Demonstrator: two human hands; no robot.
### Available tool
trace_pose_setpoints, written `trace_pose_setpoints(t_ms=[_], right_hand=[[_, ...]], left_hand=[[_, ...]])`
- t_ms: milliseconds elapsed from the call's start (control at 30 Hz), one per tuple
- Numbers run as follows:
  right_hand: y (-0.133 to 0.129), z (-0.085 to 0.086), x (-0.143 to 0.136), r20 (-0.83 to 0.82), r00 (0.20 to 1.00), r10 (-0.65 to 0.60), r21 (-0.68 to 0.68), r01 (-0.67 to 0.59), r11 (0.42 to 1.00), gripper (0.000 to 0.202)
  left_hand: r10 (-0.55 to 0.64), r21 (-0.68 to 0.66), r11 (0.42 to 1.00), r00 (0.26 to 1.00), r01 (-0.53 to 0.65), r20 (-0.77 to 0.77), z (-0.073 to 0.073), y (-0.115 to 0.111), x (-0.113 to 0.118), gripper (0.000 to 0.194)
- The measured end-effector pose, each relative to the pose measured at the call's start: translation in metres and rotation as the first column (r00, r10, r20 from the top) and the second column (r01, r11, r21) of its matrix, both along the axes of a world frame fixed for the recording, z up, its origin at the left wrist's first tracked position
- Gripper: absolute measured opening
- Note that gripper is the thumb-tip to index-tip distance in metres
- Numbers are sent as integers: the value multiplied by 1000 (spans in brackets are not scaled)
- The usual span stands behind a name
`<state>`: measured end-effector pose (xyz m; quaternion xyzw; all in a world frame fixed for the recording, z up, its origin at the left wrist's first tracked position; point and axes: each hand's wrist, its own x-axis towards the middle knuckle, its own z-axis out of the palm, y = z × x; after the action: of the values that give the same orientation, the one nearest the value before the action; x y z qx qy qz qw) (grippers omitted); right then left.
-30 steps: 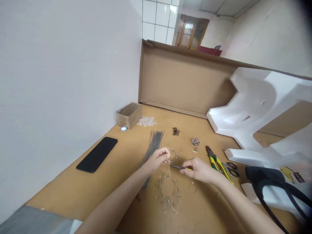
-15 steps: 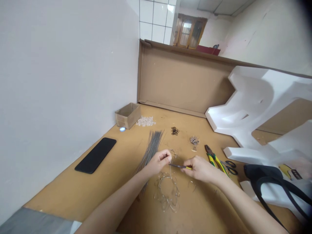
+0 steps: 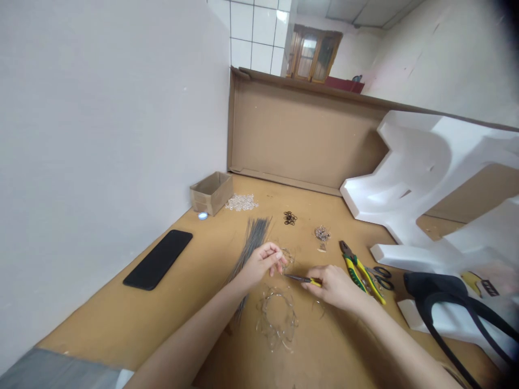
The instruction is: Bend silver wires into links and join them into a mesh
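Observation:
My left hand point(image 3: 265, 261) is pinched beside the bundle of grey wires point(image 3: 252, 243), its fingertips on something too small to make out. Facing it, my right hand point(image 3: 330, 283) is wrapped round small pliers point(image 3: 302, 279) with yellow handles. The pliers' dark tips point left, just below my left fingertips. Below both hands lies a ring of looped wire point(image 3: 279, 319). A smaller wire loop piece point(image 3: 288, 258) is partly behind my left fingers. One curved wire piece point(image 3: 318, 309) rests under my right hand.
A phone point(image 3: 158, 259) lies left. Farther back are a small box point(image 3: 211, 193), clear pieces point(image 3: 242, 202), black rings point(image 3: 290, 218) and silver rings point(image 3: 322, 233). Larger pliers point(image 3: 361, 270), scissors point(image 3: 381, 276), white foam point(image 3: 409, 162) and a black strap point(image 3: 446, 302) sit right.
My left fingers have shifted slightly left and spread a little. The pliers in my right hand have moved slightly, and the wire below my left fingertips no longer shows clearly.

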<state>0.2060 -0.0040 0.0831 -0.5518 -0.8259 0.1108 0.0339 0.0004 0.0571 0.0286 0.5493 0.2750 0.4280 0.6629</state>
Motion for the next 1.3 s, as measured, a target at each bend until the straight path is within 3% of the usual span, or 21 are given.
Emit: trace_pose_setpoints(t_ms=[133, 233, 333, 433, 500, 567, 700, 867, 933, 967, 1033, 1133, 1200, 1300], right_hand=[[2, 1, 7, -77, 996, -39, 3, 39, 999, 23], [6, 1, 11, -251, 955, -156, -48, 149, 988, 26], [11, -4, 4, -568, 759, -319, -253, 207, 945, 25], [15, -12, -15, -786, 476, -394, -442, 14, 897, 27], [17, -16, -28, -823, 399, -405, -468, -71, 881, 27], [20, -19, -38, -832, 376, -408, -474, -98, 875, 26], [25, -24, -42, -835, 402, -376, -413, -8, 911, 26], [28, -27, -31, -676, 695, -245, -122, 223, 967, 25], [30, -25, -24, -600, 769, -218, -31, 250, 968, 23], [31, -23, -21, -564, 799, -208, 2, 253, 967, 21], [33, -21, -17, -478, 858, -189, 67, 250, 966, 18], [36, -22, -19, -408, 898, -164, 104, 224, 969, 17], [37, -26, -22, -435, 888, -147, 97, 209, 973, 17], [38, -33, -26, -535, 836, -121, 72, 188, 980, 17]], left_hand=[[-13, -19, 1000, 1000, 13, 12, 1, 1, -2, 27], [-5, -69, 998, 995, 12, 101, 4, 0, -5, 24], [-37, -143, 987, 970, 73, 239, 6, -2, -5, 20], [-57, -166, 980, 950, 112, 306, 6, -3, -4, 19], [-51, -136, 986, 952, 96, 302, 6, -4, -4, 18], [-34, -98, 993, 961, 63, 276, 6, -3, -4, 18], [25, -23, 999, 990, -22, 137, 6, -4, -3, 23], [57, 74, 996, 996, -52, -67, -1, -3, 0, 23], [147, 179, 976, 979, -120, -144, -2, 0, -2, 23], [230, 271, 947, 955, -174, -189, -3, 2, -4, 22], [429, 526, 816, 860, -238, -277, -1, 4, -8, 20], [575, 791, 609, 716, -52, -396, 1, 4, -11, 19], [607, 833, 545, 641, 93, -469, 1, 2, -10, 21], [606, 823, 530, 589, 204, -535, -2, 0, -7, 25]])
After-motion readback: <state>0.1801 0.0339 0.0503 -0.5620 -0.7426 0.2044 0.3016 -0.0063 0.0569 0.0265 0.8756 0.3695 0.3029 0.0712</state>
